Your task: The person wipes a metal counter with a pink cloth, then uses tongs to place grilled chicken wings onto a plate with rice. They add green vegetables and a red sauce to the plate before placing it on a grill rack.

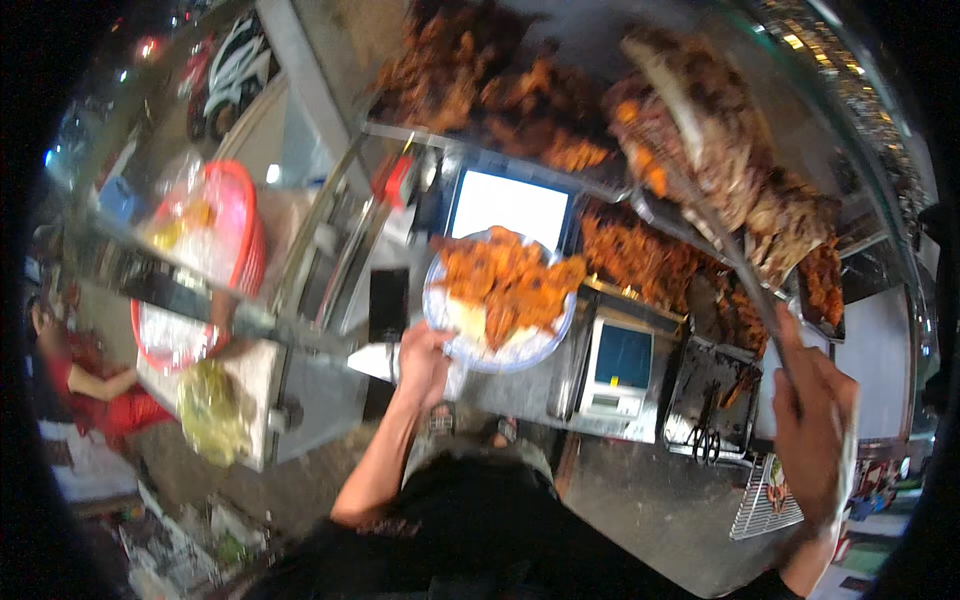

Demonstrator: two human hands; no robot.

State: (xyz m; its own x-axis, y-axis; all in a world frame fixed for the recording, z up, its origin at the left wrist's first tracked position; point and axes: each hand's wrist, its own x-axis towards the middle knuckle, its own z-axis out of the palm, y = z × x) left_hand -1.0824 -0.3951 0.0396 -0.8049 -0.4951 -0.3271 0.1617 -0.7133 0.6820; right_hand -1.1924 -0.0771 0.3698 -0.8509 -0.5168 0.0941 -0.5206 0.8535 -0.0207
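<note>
My left hand [424,366] grips the near left rim of a white plate [517,361] with a blue-patterned edge. Orange-brown cooked meat pieces [510,274] are heaped on it, over something pale that I cannot make out. In my right hand [814,427] is a long metal utensil [750,279], probably tongs, blurred and slanting up to the left. Its far end passes in front of a large roasted meat slab [727,142] with pale bone; I cannot tell whether they touch.
Meat trays [637,259] and a dark pile of meat [465,75] fill the back. A digital scale [619,367], a lit screen [510,206] and a black phone [388,304] lie around the plate. Left are a red basket [251,225], a yellowish plastic bag [214,412] and a person in red [105,390].
</note>
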